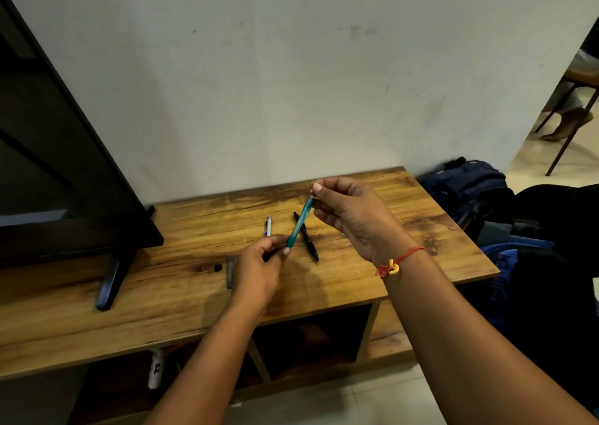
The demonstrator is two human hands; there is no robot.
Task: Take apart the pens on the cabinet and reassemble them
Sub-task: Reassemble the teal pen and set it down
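A teal translucent pen [299, 223] is held slanted above the wooden cabinet top [405, 223]. My left hand [259, 267] pinches its lower end, and my right hand [348, 214] pinches its upper end between thumb and fingertips. Under it on the cabinet lies a black pen [308, 238]. A white pen [268, 225] lies just to the left. A grey pen part [230, 270] and a small black piece [217, 267] lie left of my left hand.
A black TV [64, 165] on a stand foot [111, 282] fills the cabinet's left side. Backpacks [470, 185] and dark bags sit on the floor at the right. A person's legs on a chair [567, 113] show at far right. A white bottle [155, 369] stands in the shelf below.
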